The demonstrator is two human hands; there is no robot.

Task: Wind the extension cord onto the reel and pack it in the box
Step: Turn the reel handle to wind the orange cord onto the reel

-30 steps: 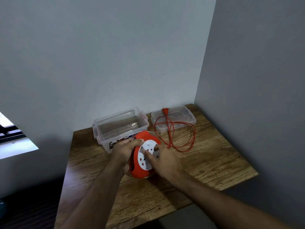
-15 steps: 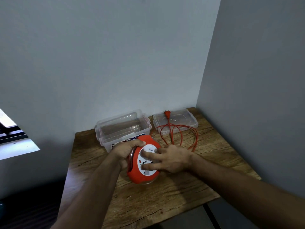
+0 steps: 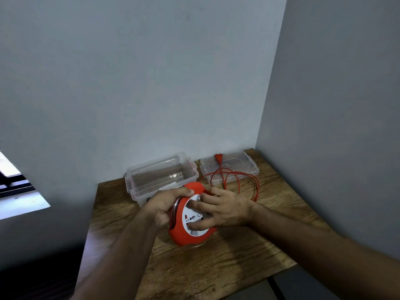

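Both hands are working the reel (image 3: 190,221) at the bench's (image 3: 216,267) near middle: left hand (image 3: 166,206) gripping its rim, right hand (image 3: 225,210) fingers spread on the white face. Slack cord (image 3: 238,178) is trailing far-right, plug (image 3: 218,158) lying on the lid (image 3: 249,167); box (image 3: 162,176) just behind.

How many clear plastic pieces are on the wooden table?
2: a deep clear plastic box at the back beside the wall, and its flat clear lid to the right, under the red plug.
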